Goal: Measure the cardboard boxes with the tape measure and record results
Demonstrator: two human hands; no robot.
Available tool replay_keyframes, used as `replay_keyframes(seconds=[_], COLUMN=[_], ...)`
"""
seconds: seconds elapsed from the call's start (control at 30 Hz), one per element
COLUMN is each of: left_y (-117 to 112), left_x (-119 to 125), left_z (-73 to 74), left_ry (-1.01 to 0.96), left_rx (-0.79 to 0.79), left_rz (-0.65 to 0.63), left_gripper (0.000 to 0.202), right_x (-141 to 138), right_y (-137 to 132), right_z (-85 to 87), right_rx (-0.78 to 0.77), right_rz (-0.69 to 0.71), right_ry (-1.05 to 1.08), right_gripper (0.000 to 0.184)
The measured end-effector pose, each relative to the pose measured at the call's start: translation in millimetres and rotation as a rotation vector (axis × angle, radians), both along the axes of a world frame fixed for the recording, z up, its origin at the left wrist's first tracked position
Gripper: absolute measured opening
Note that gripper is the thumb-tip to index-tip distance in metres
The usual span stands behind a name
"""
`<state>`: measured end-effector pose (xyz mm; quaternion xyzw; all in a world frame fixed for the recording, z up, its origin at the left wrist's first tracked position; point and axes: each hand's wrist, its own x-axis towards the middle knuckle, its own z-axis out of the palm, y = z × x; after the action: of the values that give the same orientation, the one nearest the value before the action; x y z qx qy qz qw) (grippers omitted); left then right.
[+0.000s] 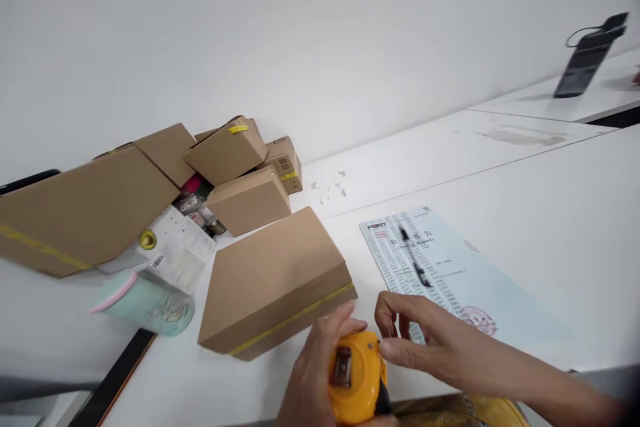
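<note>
A yellow tape measure [356, 377] with a dark button window is gripped in my left hand [313, 370], low in the middle of the view. My right hand [430, 337] comes in from the right with its fingers curled. Its thumb and fingertips sit at the upper right edge of the tape measure; whatever may be pinched there is too small to make out. Just beyond my left hand lies a closed cardboard box [275, 267] with a yellow tape strip. Past my right hand, a light blue printed booklet [480, 287] lies flat with a black pen [414, 257] on it.
Several more cardboard boxes [250, 200] stand at the back left by the wall. A mint tumbler [150, 303] with a pink rim is near the left table edge. A dark bottle [585, 63] stands far right. Something yellow and brown [445, 411] lies at the bottom edge.
</note>
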<state>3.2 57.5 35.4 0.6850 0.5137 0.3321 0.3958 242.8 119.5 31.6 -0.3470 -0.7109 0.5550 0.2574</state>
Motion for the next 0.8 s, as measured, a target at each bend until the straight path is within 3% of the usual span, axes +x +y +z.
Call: replay_keyframes(seconds=[0.13,0.23,0.33,0.43,0.53,0.63,0.8], left_y=[2.7,18.1,36.4,48.4,53.3,56.3,69.0], left_x=[-60.6,-121.8,-181.4,-227.0,-252.5,-258.8,-247.1], left_z=[47.6,83.8,103.2,101.2,90.7,86.1,90.4], left_ry=[-0.032,-0.045,-0.002,-0.005,-0.016,-0.014,0.002], left_rx=[-0.038,-0.05,-0.118,-0.192,-0.24,-0.238,-0.256], left_rz=[0.25,0.4,0.508,0.553,0.528,0.519,0.425], left_gripper=[0.073,0.071,0.068,0.066,0.064,0.061,0.056], right_x=[-8.5,-11.9,-21.5,-38.8,-59.3,-76.4,-90.9], right_y=[41.5,88.5,134.9,164.8,173.7,170.4,159.3], right_z=[21.8,30.0,26.2,15.0,3.7,-2.2,0.8], right_rx=[-0.093,-0.155,-0.302,-0.387,-0.376,-0.283,-0.063], right_rz=[0.067,-0.056,-0.186,-0.292,-0.282,-0.234,-0.23], right_ry=[0.139,0.257,0.382,0.411,0.362,0.286,-0.019], right_gripper=[0.049,0.051,0.05,0.052,0.054,0.056,0.061])
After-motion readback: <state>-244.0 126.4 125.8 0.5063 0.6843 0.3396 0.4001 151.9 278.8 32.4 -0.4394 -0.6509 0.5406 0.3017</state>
